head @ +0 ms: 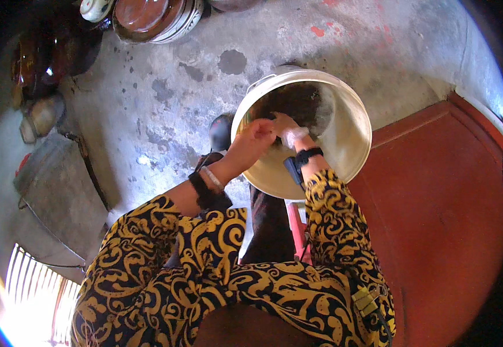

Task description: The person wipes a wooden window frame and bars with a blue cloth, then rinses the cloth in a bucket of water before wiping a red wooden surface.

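A large cream plastic bucket stands before me, with dark matter of unclear kind in its far part. Over its left side is my left hand, fingers curled with the fingertips close together; whether they pinch something small is not visible. Touching or nearly touching it, my right hand reaches over the bucket's middle. Something whitish and thin, like clear plastic, covers part of that hand near the wrist. The right fingers are partly hidden and blurred, so their hold cannot be made out. Both wrists bear black straps.
Brown and white glazed basins sit at the upper left, beside dark glossy vessels. A clay-coloured jar lies below them. To the right is a red-painted surface. Pink furniture legs show under the bucket's near side. The concrete floor has dark stains.
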Tool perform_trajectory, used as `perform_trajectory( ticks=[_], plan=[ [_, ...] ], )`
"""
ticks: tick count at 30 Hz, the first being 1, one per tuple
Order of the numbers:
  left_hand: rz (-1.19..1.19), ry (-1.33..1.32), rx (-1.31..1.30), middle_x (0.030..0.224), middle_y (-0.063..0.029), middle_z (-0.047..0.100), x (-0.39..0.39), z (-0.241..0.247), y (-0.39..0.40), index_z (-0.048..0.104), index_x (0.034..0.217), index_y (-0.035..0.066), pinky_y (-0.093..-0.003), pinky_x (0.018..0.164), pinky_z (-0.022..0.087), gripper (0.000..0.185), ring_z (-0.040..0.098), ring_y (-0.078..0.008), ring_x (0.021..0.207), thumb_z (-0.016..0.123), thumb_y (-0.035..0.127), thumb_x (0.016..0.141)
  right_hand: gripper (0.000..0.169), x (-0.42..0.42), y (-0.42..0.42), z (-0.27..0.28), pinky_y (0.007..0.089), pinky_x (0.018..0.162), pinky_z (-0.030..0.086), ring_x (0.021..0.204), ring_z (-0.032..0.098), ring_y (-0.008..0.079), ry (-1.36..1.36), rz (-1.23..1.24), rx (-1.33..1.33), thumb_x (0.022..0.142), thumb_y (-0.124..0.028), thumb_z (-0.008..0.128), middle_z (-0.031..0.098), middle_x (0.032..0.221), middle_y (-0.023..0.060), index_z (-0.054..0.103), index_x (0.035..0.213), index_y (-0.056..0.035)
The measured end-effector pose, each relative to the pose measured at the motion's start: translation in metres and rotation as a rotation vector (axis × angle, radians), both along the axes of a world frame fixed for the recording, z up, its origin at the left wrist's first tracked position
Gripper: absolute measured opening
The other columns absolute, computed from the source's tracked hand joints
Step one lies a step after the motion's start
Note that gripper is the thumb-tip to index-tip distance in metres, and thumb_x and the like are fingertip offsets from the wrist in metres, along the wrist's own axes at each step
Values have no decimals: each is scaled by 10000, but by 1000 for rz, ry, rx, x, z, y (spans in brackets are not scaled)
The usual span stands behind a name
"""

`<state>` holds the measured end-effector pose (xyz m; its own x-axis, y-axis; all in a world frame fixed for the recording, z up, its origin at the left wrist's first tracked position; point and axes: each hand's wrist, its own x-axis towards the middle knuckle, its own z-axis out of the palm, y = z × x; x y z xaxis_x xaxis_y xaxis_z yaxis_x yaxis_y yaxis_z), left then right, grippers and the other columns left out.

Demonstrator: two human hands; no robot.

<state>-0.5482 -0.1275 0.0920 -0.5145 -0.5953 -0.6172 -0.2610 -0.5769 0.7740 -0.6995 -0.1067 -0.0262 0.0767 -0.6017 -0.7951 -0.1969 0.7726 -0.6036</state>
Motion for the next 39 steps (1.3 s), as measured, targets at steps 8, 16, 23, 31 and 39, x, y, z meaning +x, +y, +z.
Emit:
perform_trajectory(
  ticks=[8,16,23,31,39],
  plan=[
    [219,74,481,1213,-109,516,3,-26,-19,330,1353,99,-369,807,478,792,557,-247,1001,604,580,787,280,55,38,144,284,711,469,818,572,191,211,-220,-349,848,-144,609,612,906,83,574,1089,-6],
    [348,405,821,966,-74,616,11,-89,-2,571,1082,129,-378,793,481,336,594,-221,912,597,369,848,418,48,10,136,442,692,444,749,552,408,590,-369,-626,918,-403,509,575,777,229,577,771,-17],
    [357,-17,493,1115,-117,529,-15,-27,-38,373,1284,101,-411,859,474,496,556,-252,972,573,323,889,445,-65,10,15,474,786,457,898,568,428,1113,-236,-493,890,-430,502,614,951,244,607,998,-11],
    [118,-3,328,1221,-101,487,-69,20,26,176,1444,107,-386,886,420,775,470,-205,1084,603,385,859,528,-106,82,-63,393,915,438,1102,527,356,793,321,50,817,-373,580,581,1127,247,531,1212,-25],
    [128,-305,262,1147,-109,573,-48,6,-19,423,1308,49,-336,800,478,619,566,-204,1009,616,404,839,488,-23,65,110,284,654,520,746,608,175,-458,-729,-252,726,-149,660,628,881,88,501,1158,12]
  ],
)
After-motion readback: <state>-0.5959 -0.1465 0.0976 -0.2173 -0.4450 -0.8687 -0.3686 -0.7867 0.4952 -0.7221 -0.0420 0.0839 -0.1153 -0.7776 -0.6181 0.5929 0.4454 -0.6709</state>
